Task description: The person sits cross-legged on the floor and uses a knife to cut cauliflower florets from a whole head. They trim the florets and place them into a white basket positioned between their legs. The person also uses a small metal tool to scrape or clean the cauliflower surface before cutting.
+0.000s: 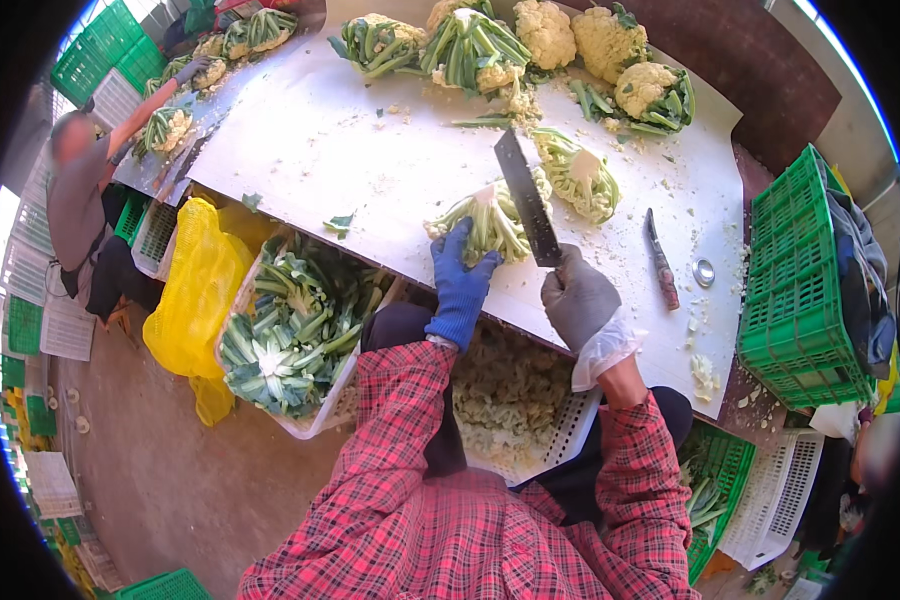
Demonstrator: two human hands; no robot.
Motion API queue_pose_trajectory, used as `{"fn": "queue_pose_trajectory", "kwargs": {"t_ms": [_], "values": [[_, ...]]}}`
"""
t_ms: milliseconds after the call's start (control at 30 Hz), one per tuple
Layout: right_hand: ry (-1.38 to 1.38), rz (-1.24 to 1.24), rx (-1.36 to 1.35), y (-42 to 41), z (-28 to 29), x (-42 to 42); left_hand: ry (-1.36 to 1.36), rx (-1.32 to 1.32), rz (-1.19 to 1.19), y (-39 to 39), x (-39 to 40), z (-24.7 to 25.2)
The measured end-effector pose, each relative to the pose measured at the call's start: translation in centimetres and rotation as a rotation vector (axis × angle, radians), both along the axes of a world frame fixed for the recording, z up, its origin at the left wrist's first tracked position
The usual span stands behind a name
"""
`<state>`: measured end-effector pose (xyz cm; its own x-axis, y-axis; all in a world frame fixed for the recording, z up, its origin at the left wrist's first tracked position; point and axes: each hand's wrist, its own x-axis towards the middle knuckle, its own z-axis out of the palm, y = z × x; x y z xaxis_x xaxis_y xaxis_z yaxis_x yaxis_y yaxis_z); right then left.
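Note:
My left hand (463,274), in a blue knitted glove, presses against the near side of a trimmed cauliflower head (487,217) lying stem-up on the white table (300,150). In my right hand (579,296), gloved in grey, is the handle of a cleaver (526,199) with a dark, wide blade. The blade stands over the right side of that head; whether it touches cannot be told. Just beyond the blade lies a second trimmed cauliflower (579,174), its pale cut stem showing. A small knife (661,259) with a wrapped handle rests to the right.
Untrimmed cauliflowers (472,49) line the table's far side. A metal ring (703,271) lies near the knife. Below the edge are a crate of leaves (322,431) and a white crate of scraps (570,427). A green crate (795,300) stands right; a co-worker (82,195) reaches across at left.

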<state>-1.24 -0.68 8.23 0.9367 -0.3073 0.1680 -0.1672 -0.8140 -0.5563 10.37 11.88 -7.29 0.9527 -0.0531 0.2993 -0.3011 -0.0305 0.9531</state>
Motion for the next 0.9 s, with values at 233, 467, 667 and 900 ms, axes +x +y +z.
{"fn": "queue_pose_trajectory", "kwargs": {"t_ms": [233,467,667,900], "values": [[0.211,0.054,-0.043,-0.2,0.1,2.6,-0.005,-0.098,-0.038,-0.4,0.5,-1.1],[0.374,0.133,-0.080,-0.9,0.7,5.1,-0.128,0.010,0.014,-0.1,0.6,-2.6],[0.367,0.182,-0.155,-1.6,-2.7,8.2,-0.077,0.189,0.020,0.5,0.6,-1.1],[0.385,0.071,-0.121,-3.0,-8.8,7.2,-0.175,0.164,0.052,-0.9,1.7,-2.4]]}}
